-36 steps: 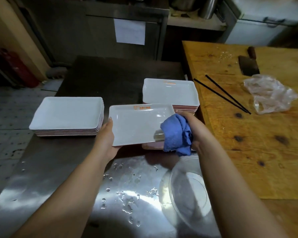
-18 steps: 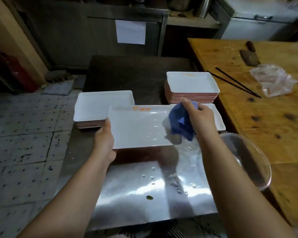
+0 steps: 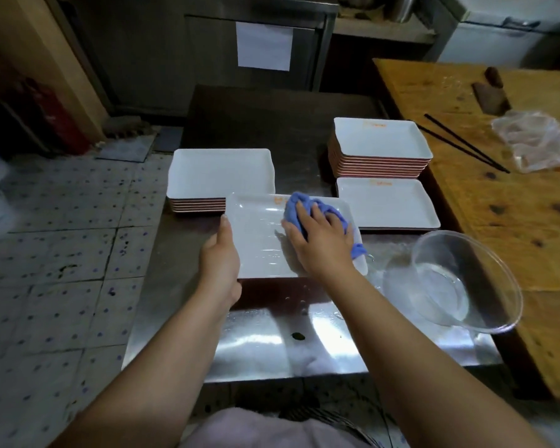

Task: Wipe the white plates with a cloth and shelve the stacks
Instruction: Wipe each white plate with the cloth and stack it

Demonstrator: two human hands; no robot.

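Wiping is the step in hand. The left hand [image 3: 220,258] grips the left edge of a white rectangular plate [image 3: 259,244], thumb on the rim, holding it just above the steel table [image 3: 272,347]. The right hand [image 3: 320,244] lies flat on a bunched blue cloth [image 3: 296,205], fingers spread and pressing it onto the plate's far right area — a press, not a pinch. Streaks of wet show on the plate's near left surface. Left and far of the held plate stands one stack of plates [image 3: 220,173]; a taller stack [image 3: 380,145] stands far right, with a single plate [image 3: 387,202] just near it. A clear bowl [image 3: 459,282] sits at the right, against the wooden bench [image 3: 514,221]. Judgement: the next move calls for sweeping the cloth across the remaining wet area, then setting the plate squarely on a stack — no shelf is visible from here.
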